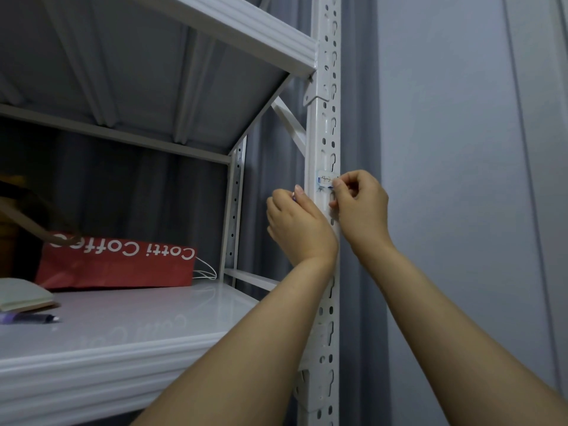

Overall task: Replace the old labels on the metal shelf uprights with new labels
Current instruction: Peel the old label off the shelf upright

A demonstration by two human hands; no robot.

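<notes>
I see my 2 hands raised to the white perforated metal shelf upright (327, 124). My right hand (359, 207) pinches the right edge of the small white label with blue print (325, 180), which sits stuck across the upright's front face. My left hand (296, 222) curls against the upright's left side, closed on a small purplish scrap I cannot identify. On the glossy white metal shelf board (129, 327) lies 1 red paper bag lettered "Cotti Coffee" (120, 261), flat on its side; I cannot tell what it contains. A purple pen (29, 318) and a pale notepad (21, 295) rest nearby.
</notes>
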